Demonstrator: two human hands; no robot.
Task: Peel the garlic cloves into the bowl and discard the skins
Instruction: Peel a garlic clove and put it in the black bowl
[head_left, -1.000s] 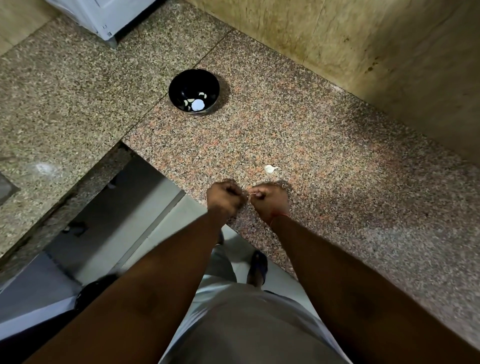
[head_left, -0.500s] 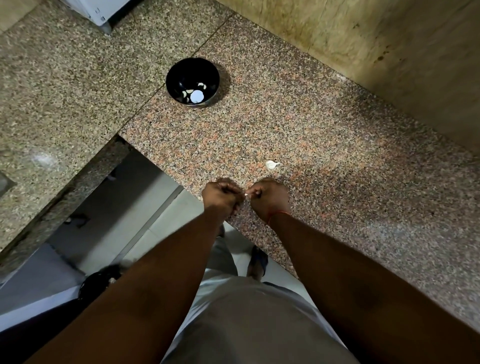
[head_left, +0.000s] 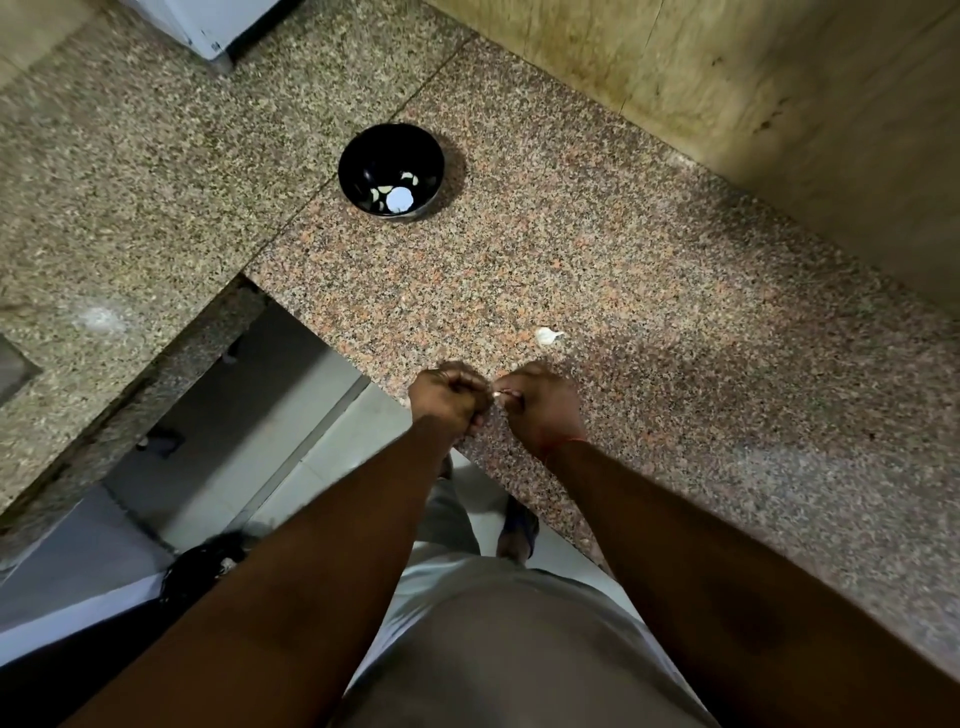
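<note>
My left hand (head_left: 447, 397) and my right hand (head_left: 537, 408) meet over the near edge of the granite counter, fingers curled. Between their fingertips they pinch a small white garlic clove (head_left: 497, 395), mostly hidden by the fingers. Just beyond my right hand another white garlic clove (head_left: 546, 336) lies alone on the counter. A black bowl (head_left: 384, 145) stands farther back, to the left, with several pale peeled cloves (head_left: 397, 196) in its bottom.
The granite counter (head_left: 649, 291) runs right along a tiled wall (head_left: 727, 78). A second slab (head_left: 130, 182) joins at the left. A white appliance corner (head_left: 208, 26) sits at the back. Below the counter edge are floor tiles and a dark bag (head_left: 200, 566).
Both hands stay together on the same clove at the counter edge, with only slight finger motion. The camera view has shifted a little; bowl and loose clove stay in place.
</note>
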